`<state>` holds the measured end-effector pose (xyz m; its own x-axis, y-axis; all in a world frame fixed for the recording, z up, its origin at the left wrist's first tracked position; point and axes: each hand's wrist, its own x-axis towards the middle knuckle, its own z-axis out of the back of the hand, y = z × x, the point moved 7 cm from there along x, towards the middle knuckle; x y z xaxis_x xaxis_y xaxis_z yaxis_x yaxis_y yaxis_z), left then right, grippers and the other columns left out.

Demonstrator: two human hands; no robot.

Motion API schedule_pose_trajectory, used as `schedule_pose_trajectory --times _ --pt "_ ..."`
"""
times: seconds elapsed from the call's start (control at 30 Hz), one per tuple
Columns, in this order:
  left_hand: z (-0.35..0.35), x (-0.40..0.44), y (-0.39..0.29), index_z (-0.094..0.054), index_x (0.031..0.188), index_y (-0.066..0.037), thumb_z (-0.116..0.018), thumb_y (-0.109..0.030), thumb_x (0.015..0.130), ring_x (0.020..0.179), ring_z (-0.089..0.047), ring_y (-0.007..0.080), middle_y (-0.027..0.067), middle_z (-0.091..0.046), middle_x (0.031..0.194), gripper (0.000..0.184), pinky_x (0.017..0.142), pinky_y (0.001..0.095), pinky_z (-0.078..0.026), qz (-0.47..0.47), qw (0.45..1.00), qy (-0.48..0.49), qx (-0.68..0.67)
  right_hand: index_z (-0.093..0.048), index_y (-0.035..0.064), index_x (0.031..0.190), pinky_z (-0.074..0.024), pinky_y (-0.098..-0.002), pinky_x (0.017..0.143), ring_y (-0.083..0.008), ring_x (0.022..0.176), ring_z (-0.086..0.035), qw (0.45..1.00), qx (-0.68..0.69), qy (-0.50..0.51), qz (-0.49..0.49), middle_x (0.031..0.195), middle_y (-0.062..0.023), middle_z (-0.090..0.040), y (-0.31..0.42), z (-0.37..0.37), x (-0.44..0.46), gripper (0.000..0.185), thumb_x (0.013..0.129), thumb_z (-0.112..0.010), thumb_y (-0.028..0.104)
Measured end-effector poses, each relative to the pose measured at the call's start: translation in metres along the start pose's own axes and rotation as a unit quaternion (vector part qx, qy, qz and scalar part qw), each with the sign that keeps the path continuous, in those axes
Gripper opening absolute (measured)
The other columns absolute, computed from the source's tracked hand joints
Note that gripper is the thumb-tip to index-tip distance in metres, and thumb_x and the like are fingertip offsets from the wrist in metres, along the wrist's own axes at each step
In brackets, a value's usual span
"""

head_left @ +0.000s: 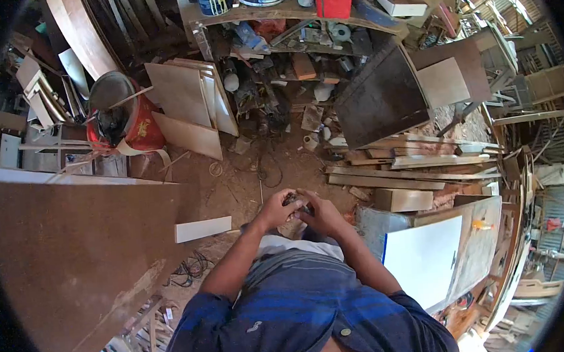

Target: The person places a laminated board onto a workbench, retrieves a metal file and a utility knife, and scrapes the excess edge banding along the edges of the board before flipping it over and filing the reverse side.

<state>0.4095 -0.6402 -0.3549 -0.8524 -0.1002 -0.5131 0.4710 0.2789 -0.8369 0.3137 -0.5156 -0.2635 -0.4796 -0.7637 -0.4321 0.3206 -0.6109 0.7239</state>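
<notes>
In front of my waist, both hands come together around a small dark object (290,199) that is mostly hidden by fingers. My left hand (277,210) is closed on its left side, thumb on top. From the right, my right hand (324,215) curls its fingers around the other side. Its kind is too small and covered to make out; it looks dark, perhaps metallic. Below the hands is the bare dirt floor, with a thin rod or cord (261,189) just beyond them.
A large brown board (73,253) fills the left, with a white strip (203,229) at its edge. A red bucket (143,123) and leaning panels (183,85) stand ahead. Cluttered shelves (285,11) hold paint cans. Timber pieces (385,177) and a white panel (423,261) lie right.
</notes>
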Motion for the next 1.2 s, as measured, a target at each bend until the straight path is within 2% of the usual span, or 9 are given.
schedule_pose_trajectory --times 0.2,0.23,0.33,0.47,0.73,0.87,0.97,1.07,1.2 --pt "0.021 0.042 0.019 -0.064 0.141 -0.001 -0.073 -0.025 0.108 0.091 -0.072 0.0135 0.0087 -0.075 0.110 0.042 0.077 0.0324 -0.061 0.033 0.992 -0.111 0.048 -0.053 0.0036 0.155 -0.0597 -0.0533 0.088 -0.0495 0.103 -0.075 0.996 0.015 0.055 0.066 0.108 -0.0268 -0.077 -0.024 0.013 0.070 0.075 0.095 -0.085 0.035" --pt "0.027 0.051 0.018 -0.065 0.140 -0.001 -0.075 -0.028 0.106 0.097 -0.074 0.0166 0.0109 -0.076 0.113 0.045 0.084 0.0352 -0.061 0.019 0.980 -0.155 0.124 -0.054 0.0028 0.154 -0.0596 -0.0545 0.088 -0.0480 0.103 -0.076 0.994 0.040 0.103 0.029 0.108 -0.0266 -0.078 -0.025 0.019 0.086 0.075 0.095 -0.084 0.038" --pt "0.035 0.072 0.004 -0.063 0.141 0.001 -0.076 -0.032 0.103 0.122 -0.072 0.0324 0.0253 -0.074 0.131 0.052 0.106 0.0434 -0.055 0.089 0.956 -0.234 0.152 -0.055 0.0032 0.154 -0.0598 -0.0545 0.087 -0.0465 0.101 -0.077 0.983 0.028 0.094 0.153 0.106 -0.0258 -0.078 -0.062 0.009 0.143 0.076 0.093 -0.085 0.038" --pt "0.053 0.135 0.011 -0.064 0.138 0.001 -0.082 -0.022 0.099 0.112 -0.073 0.0196 0.0127 -0.076 0.123 0.049 0.099 0.0376 -0.058 0.071 0.944 -0.320 0.036 -0.057 0.0121 0.156 -0.0610 -0.0504 0.089 -0.0434 0.102 -0.078 0.985 -0.004 0.166 0.054 0.109 -0.0207 -0.080 -0.099 0.015 0.218 0.072 0.093 -0.086 0.032" --pt "0.120 0.319 0.089 -0.063 0.137 -0.002 -0.089 -0.021 0.096 0.091 -0.073 0.0150 0.0077 -0.076 0.106 0.052 0.073 0.0326 -0.063 0.025 0.956 -0.265 -0.124 -0.063 0.0127 0.147 -0.0612 -0.0497 0.098 -0.0409 0.114 -0.077 0.990 0.123 0.066 -0.007 0.125 -0.0190 -0.079 -0.217 -0.005 0.353 0.060 0.095 -0.084 0.034" --pt "0.162 0.384 0.153 -0.061 0.136 -0.003 -0.090 -0.020 0.094 0.084 -0.072 0.0145 0.0077 -0.076 0.105 0.054 0.071 0.0324 -0.061 0.005 0.969 -0.238 -0.074 -0.063 0.0076 0.150 -0.0602 -0.0406 0.095 -0.0267 0.106 -0.077 0.979 0.181 0.090 -0.026 0.119 -0.0170 -0.080 -0.260 -0.032 0.412 0.058 0.102 -0.081 0.035" --pt "0.195 0.415 0.207 -0.061 0.135 -0.003 -0.090 -0.018 0.095 0.082 -0.072 0.0144 0.0079 -0.076 0.104 0.052 0.071 0.0320 -0.060 0.008 0.967 -0.253 -0.027 -0.065 0.0041 0.145 -0.0593 -0.0414 0.096 -0.0273 0.107 -0.077 0.975 0.170 0.141 0.001 0.120 -0.0183 -0.079 -0.310 -0.075 0.448 0.058 0.103 -0.080 0.041" --pt "0.223 0.437 0.263 -0.063 0.136 -0.003 -0.089 -0.016 0.094 0.090 -0.072 0.0148 0.0083 -0.077 0.108 0.051 0.076 0.0315 -0.060 0.065 0.950 -0.271 -0.143 -0.069 0.0025 0.138 -0.0581 -0.0418 0.096 -0.0257 0.106 -0.075 0.967 0.112 0.220 -0.065 0.117 -0.0173 -0.079 -0.356 -0.110 0.474 0.055 0.103 -0.080 0.044" --pt "0.236 0.469 0.228 -0.064 0.136 -0.003 -0.090 -0.014 0.093 0.093 -0.072 0.0158 0.0070 -0.077 0.112 0.052 0.080 0.0321 -0.060 0.012 0.941 -0.256 -0.221 -0.071 0.0008 0.130 -0.0570 -0.0391 0.093 -0.0209 0.101 -0.072 0.985 0.147 0.094 -0.003 0.110 -0.0136 -0.078 -0.372 -0.124 0.501 0.051 0.103 -0.080 0.043"
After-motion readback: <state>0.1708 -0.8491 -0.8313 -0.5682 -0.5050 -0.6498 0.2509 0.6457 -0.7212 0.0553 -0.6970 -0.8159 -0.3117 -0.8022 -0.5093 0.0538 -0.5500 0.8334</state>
